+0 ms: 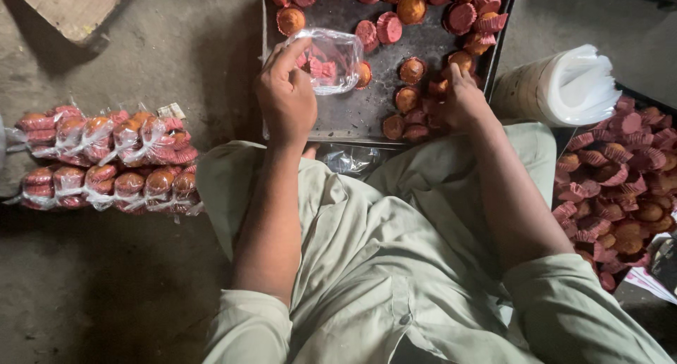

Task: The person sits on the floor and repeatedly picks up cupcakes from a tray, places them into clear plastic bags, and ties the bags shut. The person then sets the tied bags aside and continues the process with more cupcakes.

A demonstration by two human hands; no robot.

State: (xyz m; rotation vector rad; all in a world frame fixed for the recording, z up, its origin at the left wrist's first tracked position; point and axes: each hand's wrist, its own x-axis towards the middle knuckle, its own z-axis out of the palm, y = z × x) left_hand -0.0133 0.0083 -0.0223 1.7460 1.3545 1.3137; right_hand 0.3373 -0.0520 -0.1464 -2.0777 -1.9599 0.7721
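Over the near half of the dark metal tray (352,117), the left hand (285,96) pinches a clear plastic bag (330,59) by its rim, its mouth toward the hand and its length running rightward across the tray. Pink-cupped cakes sit inside. Bare tray lies just below the bag. The right hand (462,100) closes its fingers over loose cupcakes (416,103) near the tray's right edge. Packed bags (106,159) lie well apart on the floor.

Both forearms reach forward from rolled sleeves. The left hand (285,96) is raised, fingers pinched together. The right hand (463,100) lies lower, palm down, fingers curled.
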